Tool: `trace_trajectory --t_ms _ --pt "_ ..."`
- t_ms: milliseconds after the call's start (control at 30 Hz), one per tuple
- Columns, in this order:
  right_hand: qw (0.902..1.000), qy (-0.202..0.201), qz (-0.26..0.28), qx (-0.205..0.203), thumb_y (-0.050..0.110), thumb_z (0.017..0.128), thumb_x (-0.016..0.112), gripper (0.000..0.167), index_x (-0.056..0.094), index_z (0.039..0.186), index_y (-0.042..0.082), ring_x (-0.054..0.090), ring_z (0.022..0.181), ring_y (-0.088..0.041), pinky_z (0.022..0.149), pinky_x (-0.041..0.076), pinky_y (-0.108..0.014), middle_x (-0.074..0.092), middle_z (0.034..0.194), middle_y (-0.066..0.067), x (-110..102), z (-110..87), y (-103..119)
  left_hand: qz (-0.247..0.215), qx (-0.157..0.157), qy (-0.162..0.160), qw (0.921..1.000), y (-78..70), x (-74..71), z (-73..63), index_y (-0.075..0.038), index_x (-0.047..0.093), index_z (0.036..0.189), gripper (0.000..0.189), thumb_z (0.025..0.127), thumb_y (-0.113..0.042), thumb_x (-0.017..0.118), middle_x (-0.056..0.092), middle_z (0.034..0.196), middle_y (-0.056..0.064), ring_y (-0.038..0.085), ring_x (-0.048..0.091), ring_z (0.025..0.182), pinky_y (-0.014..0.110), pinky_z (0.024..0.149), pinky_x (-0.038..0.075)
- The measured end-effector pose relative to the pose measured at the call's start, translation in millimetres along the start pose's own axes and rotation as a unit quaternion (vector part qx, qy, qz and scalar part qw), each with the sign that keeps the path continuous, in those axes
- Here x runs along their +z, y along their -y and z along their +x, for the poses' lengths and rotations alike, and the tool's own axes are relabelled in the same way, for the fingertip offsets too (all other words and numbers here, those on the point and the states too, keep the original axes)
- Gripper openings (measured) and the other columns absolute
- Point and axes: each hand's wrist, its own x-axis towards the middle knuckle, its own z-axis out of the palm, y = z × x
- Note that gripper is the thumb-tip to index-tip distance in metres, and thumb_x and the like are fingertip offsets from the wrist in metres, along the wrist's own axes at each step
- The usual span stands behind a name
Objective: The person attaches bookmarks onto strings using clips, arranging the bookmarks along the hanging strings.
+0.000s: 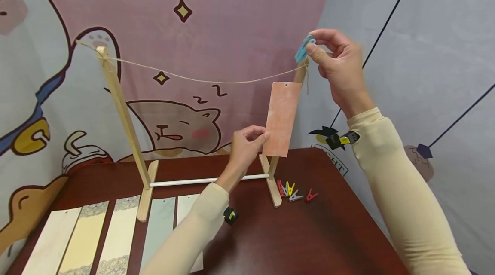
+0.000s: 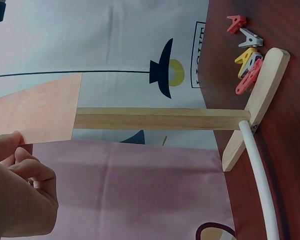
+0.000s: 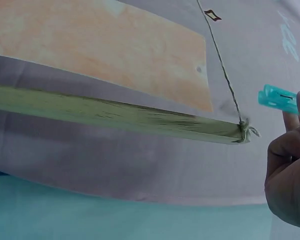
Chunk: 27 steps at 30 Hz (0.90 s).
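My left hand (image 1: pixel 246 145) pinches the lower left edge of an orange paper card (image 1: pixel 283 116), which is held upright with its punched hole at the top. The card's top edge is just below the right end of a string (image 1: pixel 216 81). Above that end, my right hand (image 1: pixel 340 62) pinches a blue clothespin (image 1: pixel 304 48) between thumb and fingers. In the right wrist view the clothespin (image 3: pixel 278 98) is apart from both the string (image 3: pixel 222 62) and the card (image 3: pixel 155 47). The left wrist view has the card (image 2: pixel 37 107) between thumb and fingers of the left hand (image 2: pixel 27 192).
The string is tied between two wooden posts (image 1: pixel 123 116) joined low by a white rod (image 1: pixel 181 181). Several red, grey and yellow clothespins (image 1: pixel 295 196) lie by the right foot. Several pale cards (image 1: pixel 83 236) lie in a row at the table's front left. Printed cloth hangs behind.
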Motion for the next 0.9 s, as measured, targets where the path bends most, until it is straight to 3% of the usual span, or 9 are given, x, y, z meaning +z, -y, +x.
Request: trace_trajectory --t_ms 100,233,333,433,567,667,900 --pt "0.9997 0.009 -0.022 0.005 0.003 0.095 0.085 0.024 0.079 0.118 0.002 0.040 0.051 -0.014 0.049 0.022 -0.023 0.071 0.107 -0.014 2 -1.1 -2 0.002 0.003 -0.001 1.0000 -1.6 1.7 3.4 0.001 0.082 0.102 0.009 0.097 -0.007 0.082 0.073 0.085 0.009 0.011 0.062 0.075 0.024 0.062 0.053" --pt "0.9976 0.021 -0.066 0.006 0.006 0.095 0.086 0.022 0.081 0.116 0.003 0.052 0.053 -0.013 0.047 0.025 -0.021 0.071 0.108 -0.014 6 -2.2 -6 0.015 0.006 -0.010 0.9998 -3.8 1.7 7.1 -0.001 0.082 0.102 0.008 0.097 -0.007 0.083 0.072 0.083 0.003 0.011 0.060 0.075 0.024 0.062 0.047" --pt "0.9945 0.030 -0.100 -0.001 0.007 0.097 0.085 0.020 0.081 0.116 0.004 0.068 0.065 -0.017 0.053 0.039 -0.019 0.072 0.109 -0.013 7 -3.5 -9 0.027 0.004 -0.015 0.9995 -3.9 2.1 9.1 -0.002 0.083 0.101 0.008 0.097 -0.009 0.083 0.070 0.082 0.000 0.011 0.059 0.075 0.025 0.062 0.044" --pt "0.9920 0.033 -0.122 -0.006 0.007 0.098 0.083 0.018 0.082 0.115 0.004 0.076 0.077 -0.021 0.065 0.050 -0.021 0.073 0.107 -0.012 8 -5.4 -13 0.027 0.000 -0.020 0.9994 -3.5 3.5 10.3 -0.002 0.083 0.102 0.008 0.097 -0.009 0.083 0.070 0.081 0.000 0.010 0.058 0.074 0.025 0.061 0.044" --pt "0.9920 0.032 -0.122 0.002 0.006 0.097 0.083 0.018 0.082 0.115 0.004 0.074 0.074 -0.020 0.063 0.048 -0.021 0.073 0.102 -0.010 7 -9.2 -18 0.010 -0.007 -0.017 0.9998 -2.3 6.6 10.6 -0.001 0.083 0.103 0.009 0.098 -0.009 0.083 0.069 0.079 0.002 0.013 0.059 0.069 0.024 0.058 0.046" --pt "0.9918 0.033 -0.123 0.010 0.007 0.097 0.084 0.018 0.082 0.115 0.004 0.072 0.071 -0.018 0.056 0.040 -0.021 0.073 0.101 -0.010 7 -11.8 -21 0.001 -0.013 -0.015 0.9998 -1.2 7.9 10.5 -0.001 0.083 0.104 0.010 0.098 -0.009 0.082 0.070 0.080 0.002 0.016 0.060 0.068 0.024 0.057 0.048" --pt "0.9860 0.033 -0.163 0.009 0.010 0.099 0.083 0.019 0.081 0.117 0.007 0.078 0.085 -0.017 0.075 0.054 -0.025 0.074 0.103 -0.008 5 -12.0 -21 0.012 -0.007 -0.020 0.9997 0.2 5.7 13.7 -0.002 0.083 0.104 0.009 0.099 -0.010 0.082 0.076 0.090 0.003 0.011 0.063 0.079 0.026 0.064 0.047"
